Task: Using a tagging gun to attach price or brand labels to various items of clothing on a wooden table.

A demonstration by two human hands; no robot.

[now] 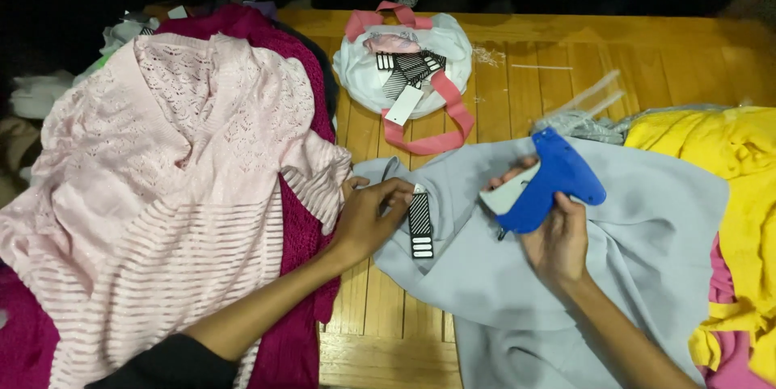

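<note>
Bare wood shows on the surface [517,74] only in a strip down its middle and along the far edge — clothing covers both sides. A pale pink knit top [162,187] over a magenta one [295,300] fills the left side; a yellow garment [727,195] overhangs the right edge. A white bag with pink handles [408,62], holding striped tags, sits near the far edge.

The grey garment [582,276] lies smooth and folded toward the near right. The left hand [368,215] pinches its edge beside a black-and-white striped tag [419,226]. The right hand [558,239] grips a blue tagging gun [550,183] — its tip points toward the tag.
</note>
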